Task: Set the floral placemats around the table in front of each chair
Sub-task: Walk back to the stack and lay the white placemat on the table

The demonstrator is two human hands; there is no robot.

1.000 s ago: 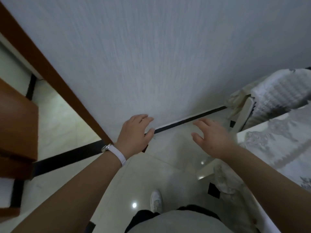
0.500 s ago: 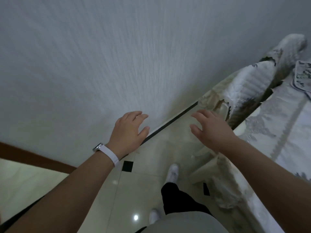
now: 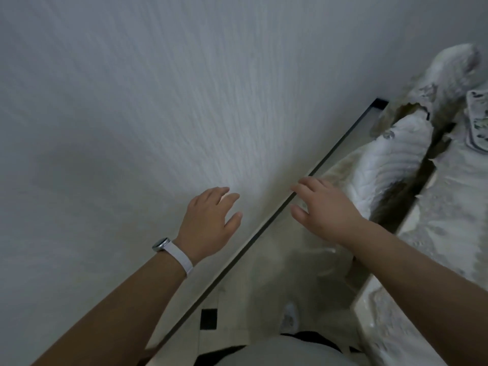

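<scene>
A floral placemat (image 3: 478, 120) lies on the white-clothed table (image 3: 446, 233) at the far right edge of the view, only partly in frame. A chair with a white quilted cover (image 3: 390, 165) stands tucked against the table beside it. My left hand (image 3: 208, 223), with a white watch band on the wrist, hovers in front of the wall with relaxed fingers and holds nothing. My right hand (image 3: 324, 207) is stretched forward near the chair's cover, fingers spread, empty.
A pale textured wall (image 3: 158, 101) fills the left and top. A dark skirting strip (image 3: 264, 233) runs diagonally along glossy floor tiles (image 3: 264, 286). A narrow passage lies between wall and table. My white shoe (image 3: 289, 317) shows below.
The view has swung right along the wall: the wooden door frame is gone and the covered chair, table and placemat have come in. Both hands stay raised and empty.
</scene>
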